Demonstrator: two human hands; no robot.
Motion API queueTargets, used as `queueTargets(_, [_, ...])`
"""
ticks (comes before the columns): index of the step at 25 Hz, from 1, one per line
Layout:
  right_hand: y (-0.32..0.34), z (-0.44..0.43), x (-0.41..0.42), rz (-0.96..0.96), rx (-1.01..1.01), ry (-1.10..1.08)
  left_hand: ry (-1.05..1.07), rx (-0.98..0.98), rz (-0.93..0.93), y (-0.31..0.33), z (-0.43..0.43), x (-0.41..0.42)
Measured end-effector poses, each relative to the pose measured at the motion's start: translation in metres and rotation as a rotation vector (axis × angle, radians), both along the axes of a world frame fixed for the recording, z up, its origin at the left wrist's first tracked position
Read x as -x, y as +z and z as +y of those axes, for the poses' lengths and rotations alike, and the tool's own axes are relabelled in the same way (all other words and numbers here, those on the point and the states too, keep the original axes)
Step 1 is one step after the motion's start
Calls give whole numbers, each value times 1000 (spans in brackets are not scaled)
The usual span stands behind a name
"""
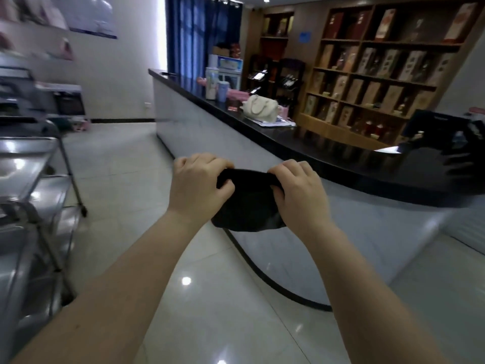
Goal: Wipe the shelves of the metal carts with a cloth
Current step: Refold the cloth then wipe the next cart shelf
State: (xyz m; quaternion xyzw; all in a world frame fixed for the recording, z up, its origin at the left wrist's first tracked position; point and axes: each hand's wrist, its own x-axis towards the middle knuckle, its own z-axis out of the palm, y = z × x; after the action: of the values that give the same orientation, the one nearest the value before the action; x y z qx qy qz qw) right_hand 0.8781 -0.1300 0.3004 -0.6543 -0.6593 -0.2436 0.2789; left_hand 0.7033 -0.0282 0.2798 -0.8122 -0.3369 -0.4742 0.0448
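Observation:
A black cloth (249, 208) hangs in the air in front of me, over the tiled floor. My left hand (199, 185) grips its upper left edge and my right hand (299, 190) grips its upper right edge, both with fingers curled over the fabric. A metal cart (39, 185) with shiny steel shelves stands at the left edge of the view, well to the left of my hands and partly cut off. A second cart (18, 101) shows blurred behind it.
A long counter (288, 143) with a black top and pale front curves along the right, carrying a cream handbag (261, 107), cups and boxes. Wooden shelving (380, 67) with boxes fills the back wall. Glossy floor tiles (126, 179) lie between cart and counter.

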Motion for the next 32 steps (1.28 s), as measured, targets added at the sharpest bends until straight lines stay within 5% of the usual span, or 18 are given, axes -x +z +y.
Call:
queueTargets(6, [-5, 192, -11, -22, -14, 373, 412, 13, 22, 1, 118, 14])
queueTargets(13, [-8, 353, 98, -27, 53, 895, 946, 169, -17, -9, 164, 102])
queueTargets(23, [-82, 419, 305, 13, 164, 1340, 1375, 251, -97, -67, 161, 255])
queueTargets(32, [-211, 449, 389, -210, 502, 1693, 1662, 649, -377, -211, 155, 261])
